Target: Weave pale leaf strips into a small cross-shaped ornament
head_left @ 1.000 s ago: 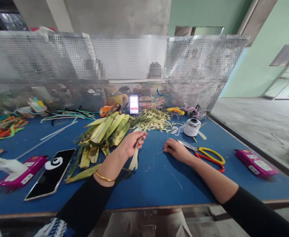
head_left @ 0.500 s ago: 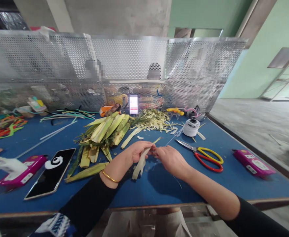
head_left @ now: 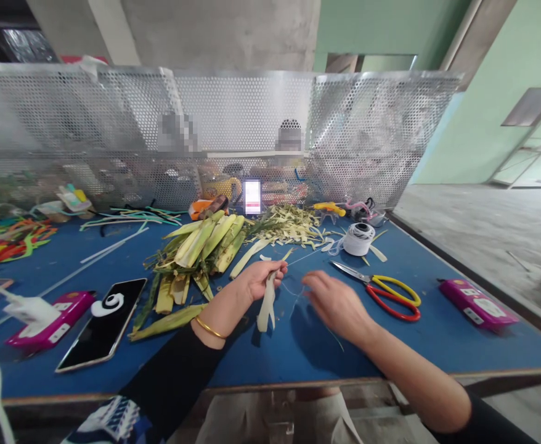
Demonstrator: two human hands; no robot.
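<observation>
My left hand [head_left: 265,279] is closed on a pale strip of husk [head_left: 266,310] that hangs below the fingers, its thin tip poking up above them. White thread [head_left: 304,257] runs from this hand toward the white spool [head_left: 358,239] at the right. My right hand [head_left: 335,302] is a little to the right, apart from the left, its fingers pinched together with a thin loose thread by the fingertips. Scissors [head_left: 386,293] with yellow and red handles lie right of it. A pile of green husks [head_left: 206,246] lies left of my hands.
Shredded husk pieces [head_left: 293,223] lie at the back, before a perforated metal screen [head_left: 252,111]. A black phone [head_left: 104,327] and a magenta power strip [head_left: 62,324] are at left; another magenta item [head_left: 476,303] is at right. People are blurred behind the screen.
My right hand has moved away from the left, to the right, opening a gap between them with thread showing. The husk strip now hangs straighter from my left hand.
</observation>
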